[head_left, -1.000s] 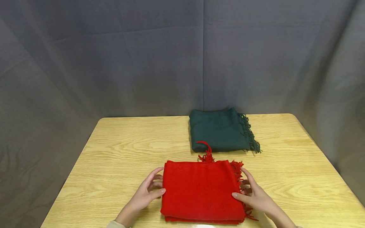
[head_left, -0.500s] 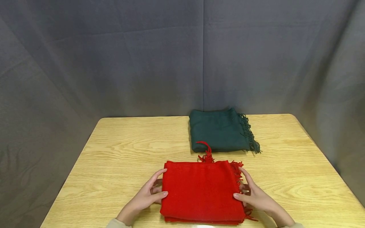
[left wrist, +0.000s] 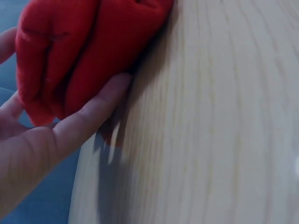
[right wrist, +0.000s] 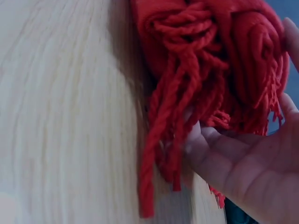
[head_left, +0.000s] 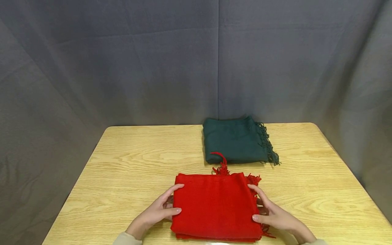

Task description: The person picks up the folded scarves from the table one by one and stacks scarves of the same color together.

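Note:
A red scarf, folded into a thick rectangle, lies at the near middle of the table. Its left side is held by my left hand, thumb and index finger on top, the other fingers tucked at the side. One of those fingers reaches under the folded layers in the left wrist view. My right hand holds the fringed right side in a like way, its thumb on the top layer. Twisted red tassels hang over its lower fingers in the right wrist view, partly hiding the fingertips.
Behind the red scarf, a folded dark green scarf lies near the back edge, its fringe toward the right. A red tassel overlaps its front edge in the head view. A grey curtain hangs around the wooden table.
Both hands have closed in on the red scarf from its sides, with index fingers coming onto its top. The scarf has shifted very slightly left. The green scarf has stayed put.

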Motion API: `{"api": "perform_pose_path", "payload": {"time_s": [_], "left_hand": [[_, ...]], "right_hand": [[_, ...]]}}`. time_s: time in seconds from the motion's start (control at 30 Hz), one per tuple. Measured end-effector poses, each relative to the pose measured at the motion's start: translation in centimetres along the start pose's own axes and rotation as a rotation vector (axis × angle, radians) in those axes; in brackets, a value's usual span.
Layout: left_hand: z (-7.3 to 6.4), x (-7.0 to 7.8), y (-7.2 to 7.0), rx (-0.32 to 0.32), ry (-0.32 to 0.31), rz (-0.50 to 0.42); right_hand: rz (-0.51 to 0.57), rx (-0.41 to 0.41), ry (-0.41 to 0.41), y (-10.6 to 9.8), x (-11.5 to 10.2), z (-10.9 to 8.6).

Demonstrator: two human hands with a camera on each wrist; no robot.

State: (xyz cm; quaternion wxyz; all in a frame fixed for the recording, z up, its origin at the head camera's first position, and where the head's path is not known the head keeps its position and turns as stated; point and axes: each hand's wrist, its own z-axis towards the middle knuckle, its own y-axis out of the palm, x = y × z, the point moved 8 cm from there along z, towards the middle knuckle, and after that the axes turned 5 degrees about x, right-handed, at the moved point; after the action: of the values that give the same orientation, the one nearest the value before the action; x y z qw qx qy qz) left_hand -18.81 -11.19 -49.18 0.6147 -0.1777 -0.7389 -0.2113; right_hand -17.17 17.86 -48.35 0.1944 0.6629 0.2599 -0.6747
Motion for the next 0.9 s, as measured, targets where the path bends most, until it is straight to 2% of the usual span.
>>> {"api": "perform_pose_path", "payload": {"time_s": [0.17,0.3,0.47,0.67,0.77,0.9], "left_hand": [[0.5,-0.2,0.2,-0.013,-0.03,-0.057],[0.8,-0.3,0.2,0.009,-0.063,-0.093],[1.1,-0.3,0.6,0.006,-0.071,-0.119],[1.7,-0.5,0.8,0.002,-0.068,-0.114],[1.9,-0.5,0.8,0.021,-0.062,-0.084],[2.1,-0.6,0.6,0.054,-0.055,-0.041]], "right_hand": [[-0.02,0.001,0.001,-0.2,0.1,0.6],[-0.035,0.02,-0.001,-0.7,0.2,1.2],[-0.039,0.066,0.091,-0.9,0.5,1.6],[0.098,0.094,0.223,-0.5,1.1,1.7],[0.152,0.118,0.243,-0.3,1.6,1.8],[0.16,0.154,0.248,-0.3,2.0,1.9]]}}
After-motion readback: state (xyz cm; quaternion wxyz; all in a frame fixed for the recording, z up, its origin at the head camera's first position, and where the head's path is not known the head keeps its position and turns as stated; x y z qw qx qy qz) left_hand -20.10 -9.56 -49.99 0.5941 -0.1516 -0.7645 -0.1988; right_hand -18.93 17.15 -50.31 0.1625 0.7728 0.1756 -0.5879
